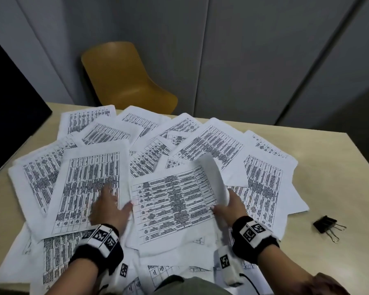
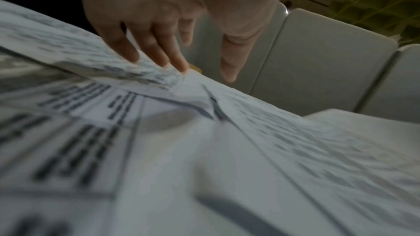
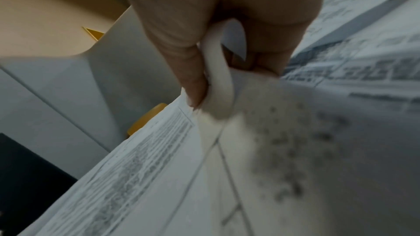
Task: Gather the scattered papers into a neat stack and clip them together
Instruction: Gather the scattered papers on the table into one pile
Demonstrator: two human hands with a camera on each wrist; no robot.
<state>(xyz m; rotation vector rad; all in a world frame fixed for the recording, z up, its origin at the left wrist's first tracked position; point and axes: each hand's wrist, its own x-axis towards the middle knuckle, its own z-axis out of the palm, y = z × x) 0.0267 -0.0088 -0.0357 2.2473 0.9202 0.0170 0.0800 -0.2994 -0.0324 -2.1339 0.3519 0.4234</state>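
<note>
Head view shows the right hand (image 1: 230, 206) pinching the right edge of one printed sheet (image 1: 173, 201), thumb on top and fingers beneath, so that the edge curls up and over in a white roll just beyond the knuckles. The right wrist view confirms it: the thumb (image 3: 191, 71) presses the curled paper edge against the fingers behind it, a firm pinch on the sheet. Across that sheet from the grip, the left hand (image 1: 108, 206) lies on the neighbouring page with fingers straight and spread, its thumb touching the held sheet's left edge; in the left wrist view the fingertips (image 2: 175, 60) press flat on paper and grasp nothing. The scattered papers (image 1: 211, 143) fan out beyond and to both sides of the two hands, overlapping one another and covering most of the table (image 1: 328, 158), with more sheets lying under the wrists, nearer the body. The black binder clip (image 1: 326, 225) rests on bare tabletop to the right of the gripping hand, apart from it and just off the outermost page. Beyond the far table edge stands a yellow chair (image 1: 126, 77).
</note>
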